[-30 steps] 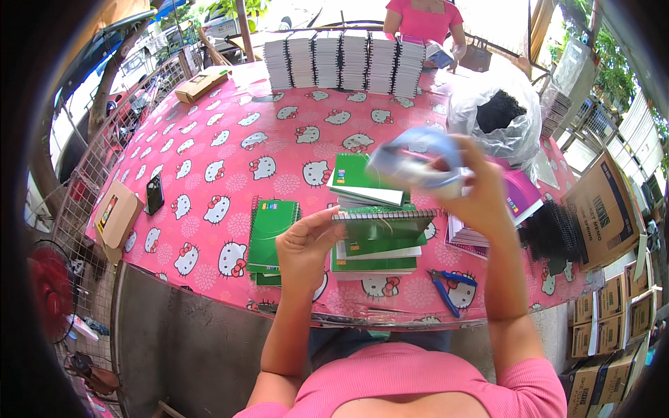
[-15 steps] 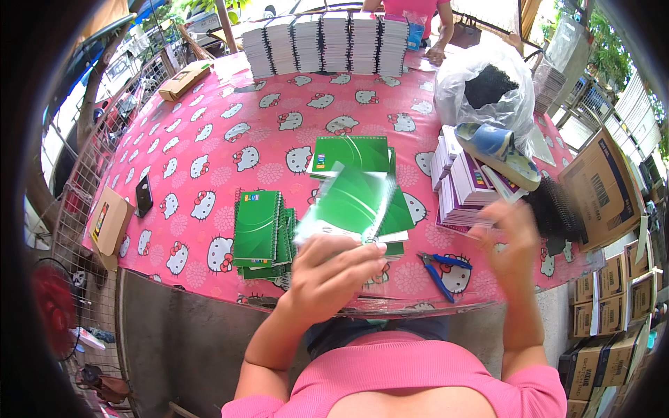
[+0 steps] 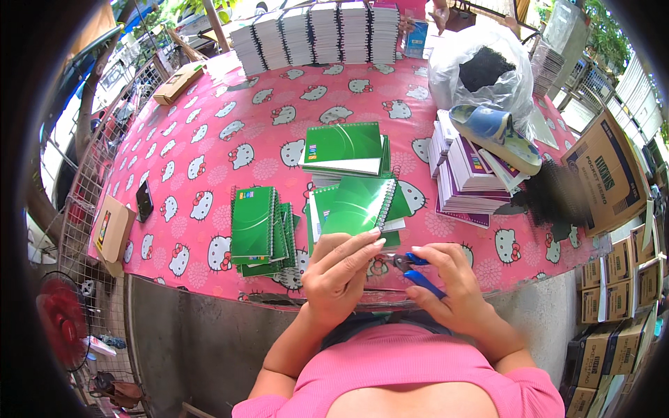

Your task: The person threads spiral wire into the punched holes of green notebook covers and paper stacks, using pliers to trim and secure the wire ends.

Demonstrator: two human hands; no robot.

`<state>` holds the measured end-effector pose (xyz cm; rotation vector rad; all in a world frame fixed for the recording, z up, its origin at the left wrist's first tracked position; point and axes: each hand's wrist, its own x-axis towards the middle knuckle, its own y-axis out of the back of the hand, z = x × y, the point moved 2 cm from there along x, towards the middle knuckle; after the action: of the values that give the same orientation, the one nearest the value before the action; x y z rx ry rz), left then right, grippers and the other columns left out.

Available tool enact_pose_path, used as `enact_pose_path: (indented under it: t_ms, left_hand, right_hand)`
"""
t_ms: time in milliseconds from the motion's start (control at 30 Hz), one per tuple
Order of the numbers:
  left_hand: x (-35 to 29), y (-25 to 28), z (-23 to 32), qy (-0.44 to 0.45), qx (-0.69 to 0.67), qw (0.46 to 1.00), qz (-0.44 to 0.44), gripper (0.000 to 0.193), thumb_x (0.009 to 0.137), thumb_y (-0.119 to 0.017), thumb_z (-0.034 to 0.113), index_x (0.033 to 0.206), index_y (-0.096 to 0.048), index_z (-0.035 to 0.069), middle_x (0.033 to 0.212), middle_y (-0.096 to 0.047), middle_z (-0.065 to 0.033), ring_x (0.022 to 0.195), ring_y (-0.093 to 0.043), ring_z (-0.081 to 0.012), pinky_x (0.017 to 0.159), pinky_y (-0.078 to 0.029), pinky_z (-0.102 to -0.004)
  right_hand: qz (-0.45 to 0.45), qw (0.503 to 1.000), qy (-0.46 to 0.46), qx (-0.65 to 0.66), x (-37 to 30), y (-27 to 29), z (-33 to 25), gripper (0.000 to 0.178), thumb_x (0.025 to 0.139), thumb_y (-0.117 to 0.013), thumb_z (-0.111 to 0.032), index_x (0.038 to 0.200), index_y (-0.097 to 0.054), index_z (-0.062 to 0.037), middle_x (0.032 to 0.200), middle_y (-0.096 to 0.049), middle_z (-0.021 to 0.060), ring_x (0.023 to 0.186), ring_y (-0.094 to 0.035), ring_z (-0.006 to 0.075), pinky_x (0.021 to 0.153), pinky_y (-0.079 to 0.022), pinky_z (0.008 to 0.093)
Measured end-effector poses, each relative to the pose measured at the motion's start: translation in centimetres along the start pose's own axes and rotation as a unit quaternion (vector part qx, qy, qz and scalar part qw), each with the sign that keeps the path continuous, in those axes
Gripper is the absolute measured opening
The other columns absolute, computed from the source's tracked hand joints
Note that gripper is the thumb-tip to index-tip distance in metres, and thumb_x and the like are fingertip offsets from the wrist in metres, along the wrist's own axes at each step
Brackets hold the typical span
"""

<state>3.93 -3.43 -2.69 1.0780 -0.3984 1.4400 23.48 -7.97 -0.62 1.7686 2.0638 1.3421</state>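
Observation:
A green spiral-bound notebook (image 3: 359, 202) is in my left hand (image 3: 340, 275), whose fingers are closed on the lower end near the coil. Close beside it, my right hand (image 3: 456, 289) grips blue-handled cutting pliers (image 3: 424, 281). The pliers' jaws point left, toward the notebook's lower coil end; I cannot tell whether they touch it. Behind the held notebook lie more green notebooks, partly covered. A green notebook stack (image 3: 343, 145) sits farther back, and another overlapping pile (image 3: 252, 223) lies to the left.
Tall notebook stacks (image 3: 313, 35) line the far edge, near another person's hand (image 3: 439, 14). At right are purple-covered notebooks (image 3: 474, 171) with a patterned shoe (image 3: 495, 136) on top, a plastic bag (image 3: 446, 70), black material (image 3: 554, 198) and a cardboard box (image 3: 606, 174). A phone (image 3: 144, 202) lies left.
My right hand has come down and inward from beside the purple notebooks and picked the pliers up off the table. My left hand still holds the green notebook, now steadier and slightly lower.

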Motion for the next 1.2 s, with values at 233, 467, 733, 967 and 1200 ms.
enact_pose_path:
  t_ms: [233, 467, 733, 967, 1200]
  left_hand:
    - [-1.0, -0.3, 0.2, 0.136, -0.070, 0.986, 0.067, 0.036, 0.071, -0.080, -0.004, 0.104, -0.066, 0.001, 0.115, -0.067, -0.0144, 0.088, -0.064, -0.0187, 0.073, -0.053, -0.0301]
    - [-1.3, 0.0, -0.3, 0.032, -0.027, 0.997, 0.059, 0.029, 0.068, -0.082, -0.005, 0.091, -0.066, 0.002, 0.101, -0.070, -0.0155, 0.084, -0.067, -0.0232, 0.071, -0.054, -0.0316]
    - [-1.2, -0.1, 0.4, -0.020, -0.012, 0.998, 0.051, 0.025, 0.069, -0.074, -0.014, 0.089, -0.068, 0.001, 0.096, -0.071, -0.0136, 0.085, -0.067, -0.0248, 0.071, -0.054, -0.0316]
    - [-0.7, 2.7, -1.6, 0.067, -0.029, 0.949, 0.307, 0.022, 0.082, -0.074, -0.001, 0.080, -0.052, 0.005, 0.092, -0.068, -0.0134, 0.079, -0.064, -0.0171, 0.072, -0.053, -0.0291]
    - [-8.8, 11.3, -12.4, 0.353, 0.071, 0.849, 0.386, 0.019, 0.088, -0.070, 0.011, 0.094, -0.054, 0.004, 0.100, -0.067, -0.0092, 0.089, -0.059, -0.0116, 0.082, -0.045, -0.0290]
  right_hand:
    - [0.008, 1.000, 0.012, -0.017, 0.1, -0.7, -0.3, 0.049, 0.083, -0.072, -0.025, 0.122, -0.054, -0.0008, 0.114, -0.057, 0.0182, 0.105, -0.054, 0.0357, 0.091, -0.042, 0.0463]
    - [0.001, 1.000, 0.011, -0.017, -0.1, -0.3, -0.5, 0.050, 0.081, -0.074, -0.024, 0.122, -0.056, -0.0018, 0.114, -0.057, 0.0174, 0.106, -0.054, 0.0354, 0.093, -0.041, 0.0460]
    - [-0.146, 0.811, -0.288, 0.487, -0.2, -1.8, 2.2, 0.034, 0.094, -0.064, -0.023, 0.115, -0.061, 0.0035, 0.094, -0.066, 0.0074, 0.083, -0.062, 0.0119, 0.071, -0.051, 0.0284]
    - [-0.064, 0.973, -0.144, 0.167, -1.0, -0.7, 3.4, 0.043, 0.088, -0.070, -0.027, 0.118, -0.059, 0.0016, 0.107, -0.066, 0.0130, 0.095, -0.064, 0.0216, 0.080, -0.051, 0.0329]
    - [-0.007, 0.988, -0.117, -0.098, -4.1, -1.5, 9.4, 0.049, 0.083, -0.074, -0.030, 0.120, -0.059, -0.0004, 0.111, -0.065, 0.0153, 0.096, -0.064, 0.0249, 0.085, -0.050, 0.0323]
